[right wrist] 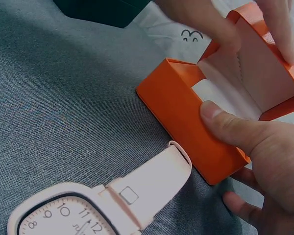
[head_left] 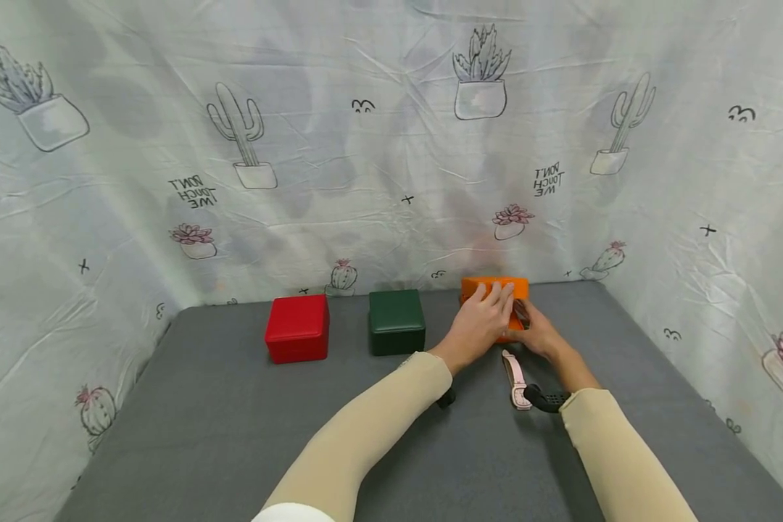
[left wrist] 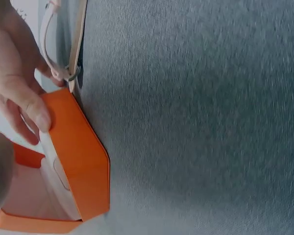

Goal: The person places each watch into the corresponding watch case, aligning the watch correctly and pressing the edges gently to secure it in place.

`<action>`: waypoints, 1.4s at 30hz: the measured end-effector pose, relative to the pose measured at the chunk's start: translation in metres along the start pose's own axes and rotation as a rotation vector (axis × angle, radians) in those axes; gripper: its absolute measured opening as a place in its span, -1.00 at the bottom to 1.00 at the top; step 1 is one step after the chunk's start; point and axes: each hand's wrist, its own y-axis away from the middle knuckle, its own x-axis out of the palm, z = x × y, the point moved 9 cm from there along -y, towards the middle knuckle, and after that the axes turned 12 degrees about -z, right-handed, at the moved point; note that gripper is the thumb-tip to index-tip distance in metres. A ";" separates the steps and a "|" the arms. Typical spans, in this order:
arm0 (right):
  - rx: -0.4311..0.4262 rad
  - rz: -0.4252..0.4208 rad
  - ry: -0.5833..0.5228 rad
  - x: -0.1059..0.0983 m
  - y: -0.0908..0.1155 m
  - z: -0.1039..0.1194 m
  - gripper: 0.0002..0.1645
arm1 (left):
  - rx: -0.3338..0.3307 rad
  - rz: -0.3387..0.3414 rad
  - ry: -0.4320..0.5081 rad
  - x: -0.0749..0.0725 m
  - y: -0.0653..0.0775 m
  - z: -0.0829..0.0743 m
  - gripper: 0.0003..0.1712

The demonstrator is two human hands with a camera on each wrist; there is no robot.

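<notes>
An orange watch box [right wrist: 186, 122] stands with its lid raised, its pale lining showing in both wrist views. My left hand [head_left: 478, 326] is at the raised lid [head_left: 518, 288], fingers over its edge and thumb by its inner side. On the box's right end, my right hand [head_left: 543, 337] grips the base, thumb on the front wall and other fingers around the end. A pink wristwatch [head_left: 516, 380] lies on the table in front of the box, its strap end close against the box front in the right wrist view.
A dark green box [head_left: 396, 322], closed, stands left of the orange one. Farther left is a closed red box [head_left: 297, 328]. Grey cloth covers the table [head_left: 235, 435]. A white curtain [head_left: 391, 159] with printed plants hangs behind and along both sides.
</notes>
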 end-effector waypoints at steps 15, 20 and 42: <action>0.052 0.019 0.013 0.001 0.000 -0.001 0.17 | -0.098 0.209 0.220 0.023 0.005 0.011 0.03; 0.072 0.030 0.032 0.001 0.000 -0.003 0.21 | -0.129 0.282 0.276 0.030 0.000 0.019 0.17; 0.083 0.032 0.039 0.003 0.000 -0.008 0.22 | -0.171 0.445 0.234 0.058 0.018 0.030 -0.02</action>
